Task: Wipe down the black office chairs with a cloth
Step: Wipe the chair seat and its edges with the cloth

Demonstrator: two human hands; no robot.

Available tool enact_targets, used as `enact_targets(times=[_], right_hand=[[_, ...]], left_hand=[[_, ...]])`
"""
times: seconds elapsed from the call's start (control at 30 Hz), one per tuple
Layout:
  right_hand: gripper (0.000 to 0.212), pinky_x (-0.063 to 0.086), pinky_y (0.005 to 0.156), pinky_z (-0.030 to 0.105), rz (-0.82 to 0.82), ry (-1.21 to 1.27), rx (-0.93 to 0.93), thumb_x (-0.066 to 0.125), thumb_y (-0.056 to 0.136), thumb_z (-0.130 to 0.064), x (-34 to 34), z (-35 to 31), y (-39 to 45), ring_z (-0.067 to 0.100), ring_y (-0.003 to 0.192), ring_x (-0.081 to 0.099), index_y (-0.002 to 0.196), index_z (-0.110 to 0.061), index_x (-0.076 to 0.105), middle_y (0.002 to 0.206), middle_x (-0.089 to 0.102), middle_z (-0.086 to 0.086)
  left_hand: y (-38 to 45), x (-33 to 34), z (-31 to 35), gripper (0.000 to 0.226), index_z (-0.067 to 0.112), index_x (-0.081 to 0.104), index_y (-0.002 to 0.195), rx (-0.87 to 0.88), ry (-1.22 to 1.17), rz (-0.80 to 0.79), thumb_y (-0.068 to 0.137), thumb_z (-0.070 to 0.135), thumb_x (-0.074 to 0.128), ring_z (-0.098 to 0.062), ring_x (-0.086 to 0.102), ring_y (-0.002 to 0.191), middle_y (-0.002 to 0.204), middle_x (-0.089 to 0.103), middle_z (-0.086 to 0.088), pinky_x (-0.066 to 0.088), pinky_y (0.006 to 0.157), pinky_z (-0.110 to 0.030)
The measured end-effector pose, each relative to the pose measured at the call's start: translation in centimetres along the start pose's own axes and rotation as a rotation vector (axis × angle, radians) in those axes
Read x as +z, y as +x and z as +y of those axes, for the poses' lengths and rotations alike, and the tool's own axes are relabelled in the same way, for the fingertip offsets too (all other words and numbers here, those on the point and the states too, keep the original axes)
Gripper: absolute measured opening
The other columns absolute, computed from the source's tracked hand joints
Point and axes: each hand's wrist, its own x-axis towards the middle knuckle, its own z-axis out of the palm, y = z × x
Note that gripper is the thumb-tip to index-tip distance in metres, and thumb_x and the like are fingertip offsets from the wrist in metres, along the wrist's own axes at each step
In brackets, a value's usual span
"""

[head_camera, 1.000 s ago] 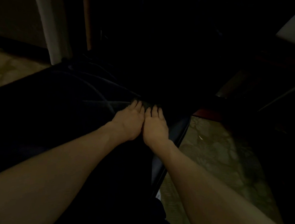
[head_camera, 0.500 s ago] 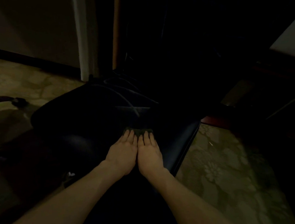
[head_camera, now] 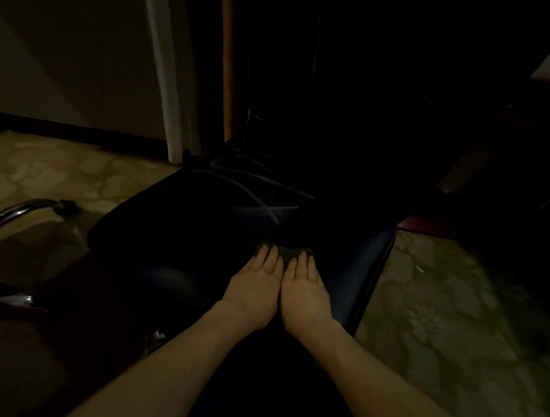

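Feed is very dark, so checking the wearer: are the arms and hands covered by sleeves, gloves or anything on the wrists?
Both forearms are bare. The left hand and right hand wear no gloves, and no rings, watch or bands show.

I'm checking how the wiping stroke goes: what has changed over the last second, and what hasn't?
Both hands, the left hand and the right hand, pressed flat on the dark cloth, have drawn it back toward the person across the black chair seat. More of the seat now shows beyond the fingertips. Nothing was taken hold of or let go. The hands stay side by side, fingers straight, and the seat looks unmoved.
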Motion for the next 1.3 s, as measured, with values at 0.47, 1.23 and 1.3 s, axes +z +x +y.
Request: enact_targets(times=[0.47,1.23,1.3], right_hand=[[0.074,0.011,0.121,0.040,0.035,-0.119,0.154,0.050,0.091,-0.019,-2.7,10.3,14.7,0.040,0.146,0.017,0.149,0.011,0.014,0.154,0.022,0.031],[0.069,0.029,0.114,0.039,0.135,-0.015,0.116,0.052,0.095,-0.015,-4.5,7.8,20.0,0.033,0.148,0.018,0.154,-0.007,0.017,0.158,0.019,0.023],[0.071,0.030,0.114,0.039,0.126,-0.025,0.087,0.055,0.095,-0.016,-4.4,6.5,19.0,0.033,0.148,0.017,0.154,-0.008,0.017,0.159,0.017,0.023]], left_hand=[[20.6,-3.9,0.2,0.062,0.009,0.014,0.157,0.239,-0.033,0.047,0.102,0.025,0.037,-0.032,0.009,0.151,0.164,0.011,-0.017,0.015,0.123,-0.041],[23.0,-5.6,-4.7,0.051,0.016,0.036,0.150,0.112,0.009,0.123,0.101,0.031,0.037,-0.029,0.041,0.138,0.155,0.036,-0.010,0.043,0.107,-0.047],[21.0,-5.2,-5.2,0.055,0.014,0.028,0.154,0.100,0.014,0.100,0.101,0.029,0.036,-0.028,0.030,0.144,0.160,0.027,-0.011,0.036,0.113,-0.047]])
